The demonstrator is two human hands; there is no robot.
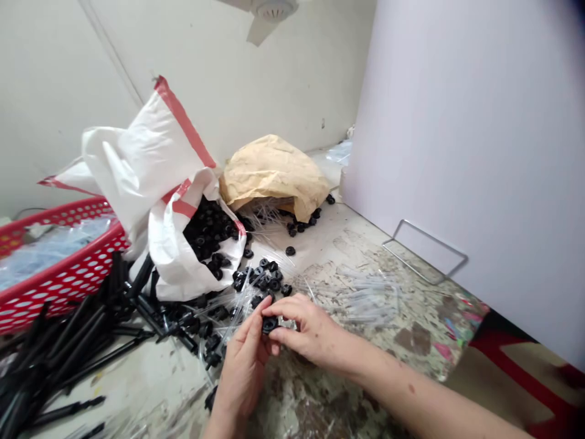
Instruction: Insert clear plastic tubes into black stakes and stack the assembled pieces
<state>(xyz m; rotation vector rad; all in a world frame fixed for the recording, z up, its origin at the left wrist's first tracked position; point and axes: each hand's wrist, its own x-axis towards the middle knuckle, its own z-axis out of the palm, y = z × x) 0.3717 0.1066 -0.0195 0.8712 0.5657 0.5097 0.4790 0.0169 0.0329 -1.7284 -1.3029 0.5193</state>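
My left hand (242, 366) and my right hand (306, 329) meet low in the middle of the view, fingers pinched together around one small black round plastic part (269, 324). A thin clear tube seems to lie under the right fingers, but I cannot make it out well. Just beyond the hands lie several loose black round parts (267, 277) mixed with clear thin tubes (365, 296) on the stained tabletop (347, 244).
A white sack with red stripes (155, 183) spills black parts. A brown paper bag (274, 171) lies behind it. A red basket (59, 274) stands at the left, above a heap of black rods (68, 347). A white panel (457, 134) and wire bracket (425, 253) stand at right.
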